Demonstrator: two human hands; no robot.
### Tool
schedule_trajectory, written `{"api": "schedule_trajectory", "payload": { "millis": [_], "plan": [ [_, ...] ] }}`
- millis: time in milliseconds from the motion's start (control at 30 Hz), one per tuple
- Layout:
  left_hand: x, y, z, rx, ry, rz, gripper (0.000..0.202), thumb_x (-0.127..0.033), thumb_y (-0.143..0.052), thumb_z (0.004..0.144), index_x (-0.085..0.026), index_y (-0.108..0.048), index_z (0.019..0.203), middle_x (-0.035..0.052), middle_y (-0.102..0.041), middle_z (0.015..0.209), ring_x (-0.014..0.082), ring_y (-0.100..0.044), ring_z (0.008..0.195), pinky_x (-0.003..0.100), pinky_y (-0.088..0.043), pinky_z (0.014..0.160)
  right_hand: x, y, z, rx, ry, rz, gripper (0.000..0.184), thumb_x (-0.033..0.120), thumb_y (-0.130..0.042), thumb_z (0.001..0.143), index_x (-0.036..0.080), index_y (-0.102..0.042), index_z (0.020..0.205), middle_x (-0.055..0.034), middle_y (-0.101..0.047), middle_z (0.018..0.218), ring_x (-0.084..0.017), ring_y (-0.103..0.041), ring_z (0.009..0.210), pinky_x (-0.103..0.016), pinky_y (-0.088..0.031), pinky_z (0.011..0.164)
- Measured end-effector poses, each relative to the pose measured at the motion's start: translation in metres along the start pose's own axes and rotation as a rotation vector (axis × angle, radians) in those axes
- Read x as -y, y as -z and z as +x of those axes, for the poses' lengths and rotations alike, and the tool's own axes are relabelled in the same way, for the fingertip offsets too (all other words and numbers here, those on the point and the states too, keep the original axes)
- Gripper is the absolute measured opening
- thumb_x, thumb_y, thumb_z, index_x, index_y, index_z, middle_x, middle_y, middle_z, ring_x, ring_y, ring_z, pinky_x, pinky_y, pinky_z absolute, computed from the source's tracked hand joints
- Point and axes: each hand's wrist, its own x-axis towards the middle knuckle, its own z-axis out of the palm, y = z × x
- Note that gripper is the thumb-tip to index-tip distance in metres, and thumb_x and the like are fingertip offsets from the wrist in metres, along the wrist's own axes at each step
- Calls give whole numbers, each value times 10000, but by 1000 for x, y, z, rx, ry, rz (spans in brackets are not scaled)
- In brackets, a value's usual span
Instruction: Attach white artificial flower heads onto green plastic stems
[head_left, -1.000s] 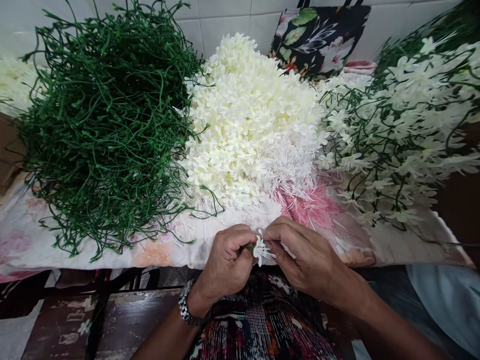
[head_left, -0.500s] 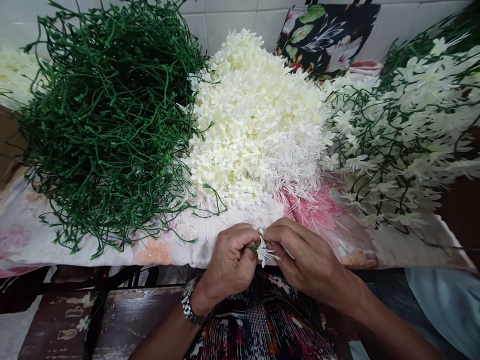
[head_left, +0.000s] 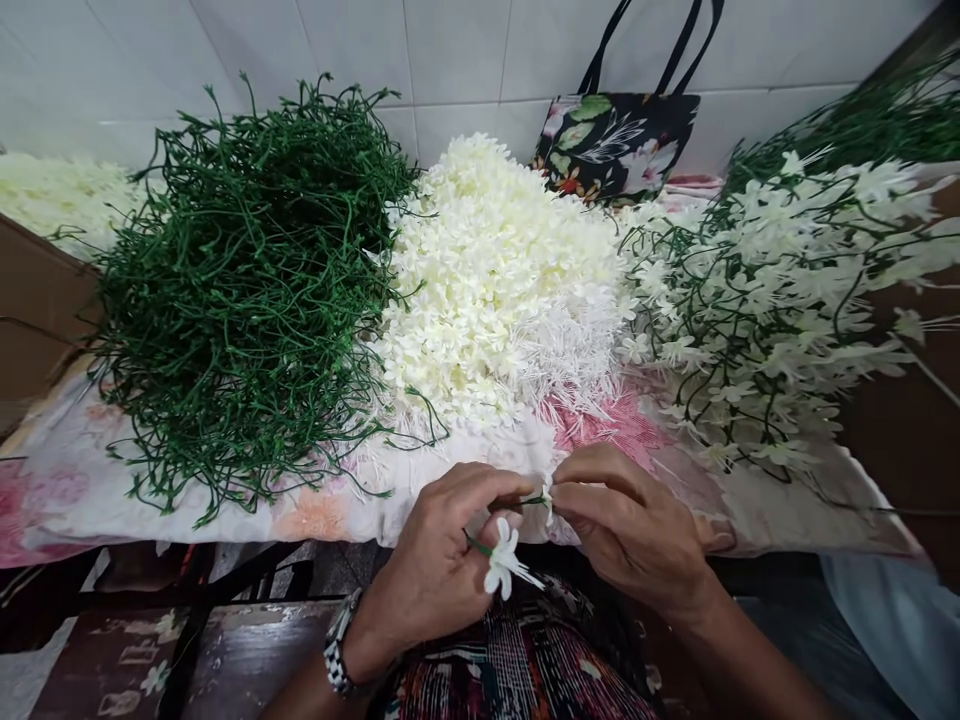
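Observation:
My left hand (head_left: 461,545), with a metal watch at the wrist, is closed on a green artificial flower stem (head_left: 534,499). From one branch of it a white artificial flower (head_left: 503,560) with long stamens hangs below my left fingers. My right hand (head_left: 626,515) pinches another small white flower (head_left: 549,497) at the tip of the other branch; my fingertips partly cover it. Beyond my hands lies a heap of loose white flower heads (head_left: 487,270), with thin white stamens (head_left: 577,345) at its front right. A big tangle of green stems (head_left: 255,300) lies to the left.
Assembled white flower sprays (head_left: 757,310) are piled at the right. A black floral bag (head_left: 619,145) stands against the tiled wall (head_left: 457,50). A flowered cloth (head_left: 465,450) covers the table. Cardboard (head_left: 45,290) stands at the far left, and a dark wooden seat (head_left: 255,650) is below the table edge.
My hands have moved a little apart. One white flower now hangs below my left hand, and my right fingers pinch another flower on the stem. The view has tilted upward.

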Motion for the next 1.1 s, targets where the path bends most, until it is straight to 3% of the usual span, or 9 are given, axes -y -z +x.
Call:
{"api": "schedule_trajectory", "payload": {
  "millis": [67,200,367,500,900,1100],
  "plan": [
    [0,-4,2,-20,0,75,168,-103,-513,786,-191,-643,844,14,-641,707,148,-564,688,272,-434,642,0,0,0,-3,50,-60,221,-2,-474,790,182,-553,885,-38,-563,758,-121,-541,696,-261,-487,600],
    [3,-9,5,-22,11,87,197,-60,-496,750,-175,-641,685,0,-619,598,132,-544,591,252,-419,586,1,-1,1,25,113,-122,182,30,-484,809,175,-554,893,-38,-577,730,-129,-540,674,-279,-489,597],
    [3,-8,7,-50,87,-118,222,-49,-464,754,-156,-633,656,-4,-600,582,109,-533,541,211,-407,520,7,-1,3,44,-51,-22,149,62,-532,810,165,-561,914,-49,-576,760,-133,-539,697,-264,-485,597],
    [3,-9,7,-144,69,-158,154,-40,-523,692,-148,-622,647,-13,-579,576,98,-502,524,200,-399,503,11,0,6,86,-132,43,132,58,-517,812,160,-568,880,-39,-560,734,-129,-531,680,-252,-468,579],
    [13,-18,8,-251,-26,-60,155,-84,-493,712,-149,-585,604,-36,-490,495,77,-411,456,180,-348,440,7,-8,9,96,-130,42,127,50,-463,829,164,-519,843,-26,-543,692,-118,-508,631,-234,-453,552],
    [19,-21,11,-229,-9,-78,178,-136,-499,744,-142,-570,581,-32,-489,488,77,-419,452,176,-358,437,3,-12,5,100,-136,42,127,47,-446,836,163,-498,838,-28,-523,688,-120,-488,629,-234,-442,545]
  ]
}}
